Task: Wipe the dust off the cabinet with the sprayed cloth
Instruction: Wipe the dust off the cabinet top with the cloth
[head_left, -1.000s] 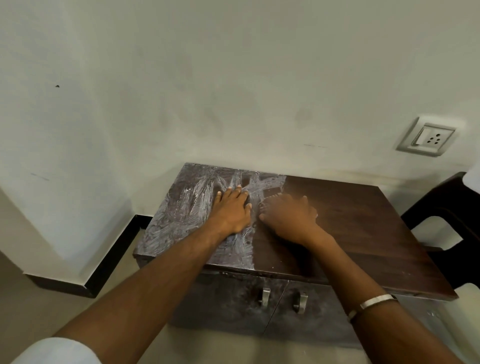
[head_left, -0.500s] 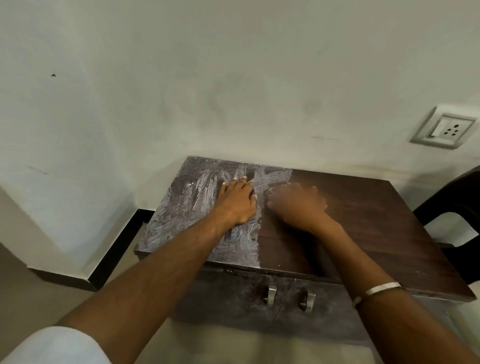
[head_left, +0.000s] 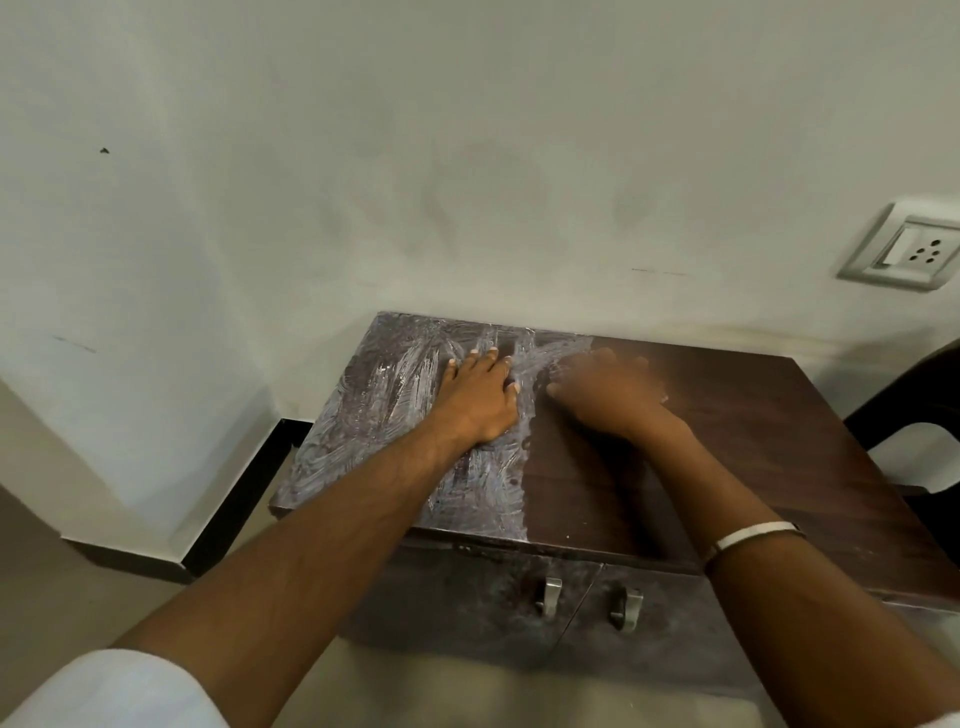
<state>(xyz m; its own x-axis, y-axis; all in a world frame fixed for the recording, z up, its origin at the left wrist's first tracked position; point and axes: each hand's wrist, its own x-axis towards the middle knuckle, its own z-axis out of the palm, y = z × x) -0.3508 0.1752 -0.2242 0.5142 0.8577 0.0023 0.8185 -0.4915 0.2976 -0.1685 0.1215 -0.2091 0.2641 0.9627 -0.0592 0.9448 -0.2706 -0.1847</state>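
Left hand (head_left: 480, 397): lying flat, fingers spread, bracing on the dusty left half of the cabinet (head_left: 753, 441).
Right hand (head_left: 605, 392): blurring, sliding farther up-frame; grip unclear.
Cloth: not visible.
Progress: right half looking clean.

The low dark-brown wooden cabinet (head_left: 727, 447) stands against the pale wall, its flat rectangular top facing up. The left part of the top is covered with greyish-white dust smeared into streaks and swirls; the right part is bare dark wood grain, and a fairly straight edge running front to back divides the two. Below the top, two dull, dusty doors meet at the middle, each with a small metal handle beside the seam. No cloth can be made out.
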